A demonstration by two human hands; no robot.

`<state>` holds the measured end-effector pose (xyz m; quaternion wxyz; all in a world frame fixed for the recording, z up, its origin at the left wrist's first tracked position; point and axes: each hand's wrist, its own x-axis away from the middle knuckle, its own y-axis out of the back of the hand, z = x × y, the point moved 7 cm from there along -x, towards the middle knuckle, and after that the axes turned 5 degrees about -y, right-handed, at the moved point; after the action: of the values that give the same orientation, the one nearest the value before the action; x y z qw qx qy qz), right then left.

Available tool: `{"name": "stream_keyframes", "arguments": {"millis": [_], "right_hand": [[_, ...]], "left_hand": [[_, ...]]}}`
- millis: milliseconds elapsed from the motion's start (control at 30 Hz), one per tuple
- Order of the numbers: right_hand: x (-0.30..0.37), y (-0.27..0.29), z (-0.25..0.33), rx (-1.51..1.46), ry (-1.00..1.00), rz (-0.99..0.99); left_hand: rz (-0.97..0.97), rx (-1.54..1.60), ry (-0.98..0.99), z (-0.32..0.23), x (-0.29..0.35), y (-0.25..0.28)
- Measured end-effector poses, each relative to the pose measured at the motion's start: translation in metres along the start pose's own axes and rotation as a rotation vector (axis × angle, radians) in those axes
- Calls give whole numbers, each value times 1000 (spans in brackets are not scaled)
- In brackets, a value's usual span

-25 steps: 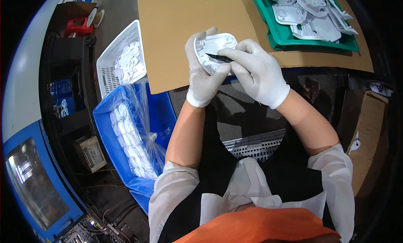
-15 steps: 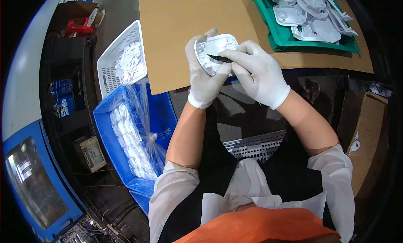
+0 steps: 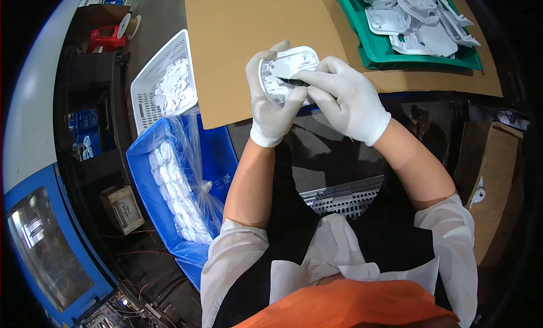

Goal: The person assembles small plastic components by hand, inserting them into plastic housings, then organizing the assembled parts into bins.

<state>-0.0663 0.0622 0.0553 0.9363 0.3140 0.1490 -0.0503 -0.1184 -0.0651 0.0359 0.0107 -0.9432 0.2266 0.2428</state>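
Both my hands wear white knit gloves. My left hand (image 3: 267, 101) is closed around the edge of a white moulded plastic part (image 3: 294, 63), rounded in outline, with ribs and small posts on the face turned up. In my right hand (image 3: 348, 96) a dark, thin, pointed tool, perhaps a knife (image 3: 294, 81), is pinched between thumb and fingers. The tool's tip lies over the part's inner face; whether it touches cannot be made out. The two hands meet above the near edge of a cardboard sheet (image 3: 243, 22).
A green crate (image 3: 373, 59) heaped with white plastic parts (image 3: 418, 22) stands at the far right. Left are a white basket (image 3: 138, 104) of small white pieces and a blue bin (image 3: 141, 158) holding bagged white items. A blue-framed machine (image 3: 51, 249) stands far left.
The white part has shifted slightly left and turned, showing its ribbed inner face more. My left hand moved with it; the tool's tip remains over the part.
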Motion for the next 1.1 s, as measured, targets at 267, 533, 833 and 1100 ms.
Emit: {"name": "stream_keyframes", "arguments": {"millis": [267,533,833,1100], "right_hand": [[0,0,-9,-157,-73,-76],[2,3,-28,-304,-362,-74],[7,-35,-76,-746,-777,110],[4,-39,-62,-983,-884,23]], "left_hand": [[-79,-18,18,-1,-4,-3],[162,-460,-177,-3,4,-23],[-170,131,345,13,2,7],[-137,38,346,28,-1,14]]}}
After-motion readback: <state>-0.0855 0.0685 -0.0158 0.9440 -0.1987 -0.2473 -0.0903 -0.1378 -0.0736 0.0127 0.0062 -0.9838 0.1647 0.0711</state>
